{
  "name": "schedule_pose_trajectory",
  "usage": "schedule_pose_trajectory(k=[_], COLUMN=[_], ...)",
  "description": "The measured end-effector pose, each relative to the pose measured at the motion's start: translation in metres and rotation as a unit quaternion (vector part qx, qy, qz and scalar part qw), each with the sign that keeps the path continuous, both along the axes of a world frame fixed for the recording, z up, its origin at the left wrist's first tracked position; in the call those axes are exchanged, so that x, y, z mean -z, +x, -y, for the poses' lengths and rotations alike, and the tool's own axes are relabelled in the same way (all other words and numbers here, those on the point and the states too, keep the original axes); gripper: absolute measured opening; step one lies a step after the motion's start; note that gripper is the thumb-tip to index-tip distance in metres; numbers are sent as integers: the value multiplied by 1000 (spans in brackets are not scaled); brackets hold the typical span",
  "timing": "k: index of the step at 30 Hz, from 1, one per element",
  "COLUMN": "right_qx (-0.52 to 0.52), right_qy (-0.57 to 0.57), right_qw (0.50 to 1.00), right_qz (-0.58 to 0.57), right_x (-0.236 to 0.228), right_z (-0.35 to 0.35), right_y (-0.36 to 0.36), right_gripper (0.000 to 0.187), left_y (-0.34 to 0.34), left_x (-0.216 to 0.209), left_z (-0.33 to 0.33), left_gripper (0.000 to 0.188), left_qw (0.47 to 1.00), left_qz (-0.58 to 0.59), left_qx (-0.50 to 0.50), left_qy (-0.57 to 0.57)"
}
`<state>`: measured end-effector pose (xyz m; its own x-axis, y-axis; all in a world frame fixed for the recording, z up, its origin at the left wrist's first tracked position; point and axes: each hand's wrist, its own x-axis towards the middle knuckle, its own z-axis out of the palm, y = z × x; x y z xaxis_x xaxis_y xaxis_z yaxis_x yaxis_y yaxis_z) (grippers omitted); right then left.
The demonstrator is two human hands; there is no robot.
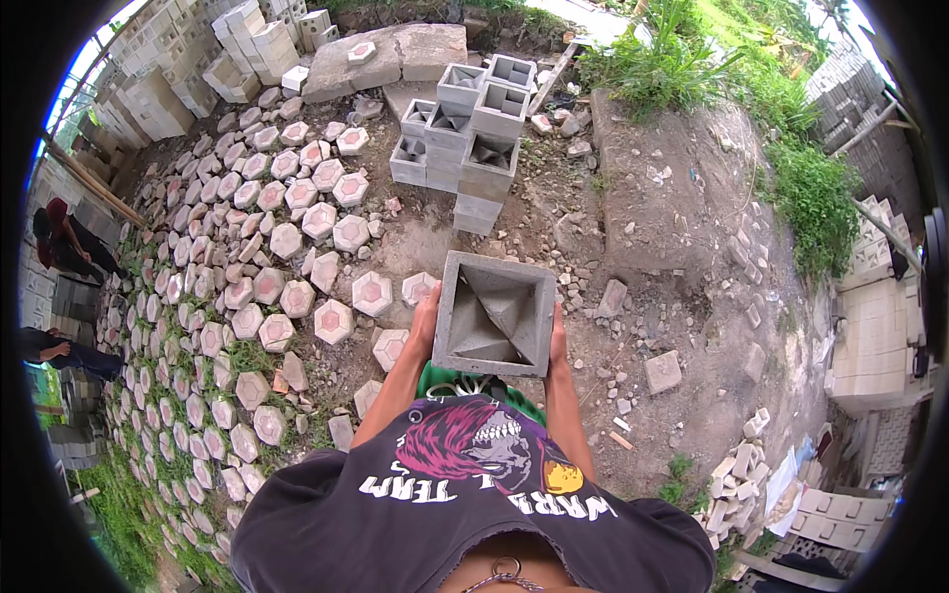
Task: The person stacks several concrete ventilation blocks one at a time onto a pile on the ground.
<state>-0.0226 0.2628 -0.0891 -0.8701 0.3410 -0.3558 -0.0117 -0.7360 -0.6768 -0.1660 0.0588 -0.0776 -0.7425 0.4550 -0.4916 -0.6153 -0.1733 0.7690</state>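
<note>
A square grey concrete block (pixel 500 308) with slanting, twisted fins inside its frame is held in front of my body, its open face turned up toward me. My left hand (pixel 425 312) presses against its left side, with the fingers partly behind the edge. Against the opposite side lies my right hand (pixel 559 338), its fingers mostly hidden by the block. Beyond it stands a stepped stack of similar grey blocks (pixel 462 144), several of them showing the same finned openings.
Hexagonal pavers (pixel 372 294) with reddish centres cover the ground at left. Rubble (pixel 613 298) and a loose square piece (pixel 663 372) lie at right. A concrete slab (pixel 435 51) and pale block stacks (pixel 148 99) stand farther back. Two people (pixel 71 242) are at far left.
</note>
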Motion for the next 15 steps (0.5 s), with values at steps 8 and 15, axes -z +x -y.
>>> schedule_pose_trajectory(k=[8, 15], right_qx=[-36, -27], right_qy=[9, -24], right_qw=[999, 999], right_qz=[1, -25], right_x=[-14, 16], right_z=[-20, -46], right_y=[-112, -211], right_gripper=[64, 63], left_y=[-96, -204], left_x=[30, 34], left_z=[-11, -33], left_gripper=[63, 71], left_qw=[997, 996], left_qz=[-31, -36], left_qx=[-22, -15], left_qy=[-61, -77])
